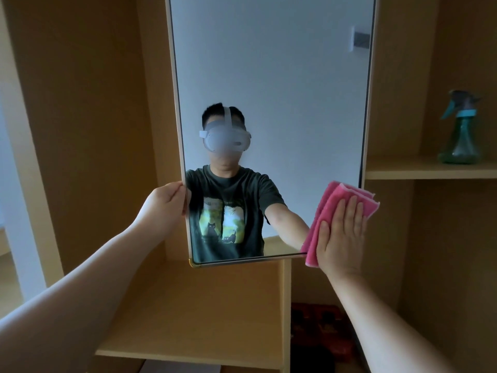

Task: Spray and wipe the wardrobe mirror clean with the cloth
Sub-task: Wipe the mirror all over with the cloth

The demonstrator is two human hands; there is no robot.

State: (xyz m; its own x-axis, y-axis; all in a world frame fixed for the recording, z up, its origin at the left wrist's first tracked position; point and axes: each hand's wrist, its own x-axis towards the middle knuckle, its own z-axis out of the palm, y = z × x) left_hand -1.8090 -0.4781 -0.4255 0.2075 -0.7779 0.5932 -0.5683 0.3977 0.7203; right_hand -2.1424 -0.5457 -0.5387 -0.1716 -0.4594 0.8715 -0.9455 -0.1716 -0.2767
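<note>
Two bare forearms reach in from the lower corners, the left from the lower left, the right from the lower right. Behind them stands the wooden wardrobe (94,130), its open compartments filling the view. The wardrobe mirror (269,76) hangs in the middle in front of it – a tall panel in a thin pale frame, slightly tilted. Its top runs out of view and its bottom edge ends above a broad lower shelf (201,305). Most of the glass lies uncovered above and between the hands, and it reflects a pale wall.

The left hand (166,203) grips the mirror's left edge low down, fingers curled round the frame. The right hand (341,238) lies flat with straight fingers on a folded pink cloth (347,195), pressing it against the mirror's lower right corner. The cloth overlaps both the right edge and the bottom edge there and sticks out past the fingertips at the top.

To the right, a narrower shelf (430,170) carries a green spray bottle (460,130) with a teal trigger head – upright, well apart from both hands. Below, in the dim bottom compartment, sit dark red objects (322,327) too blurred to name. A brass-coloured cap (194,262) covers the mirror's lower left corner.
</note>
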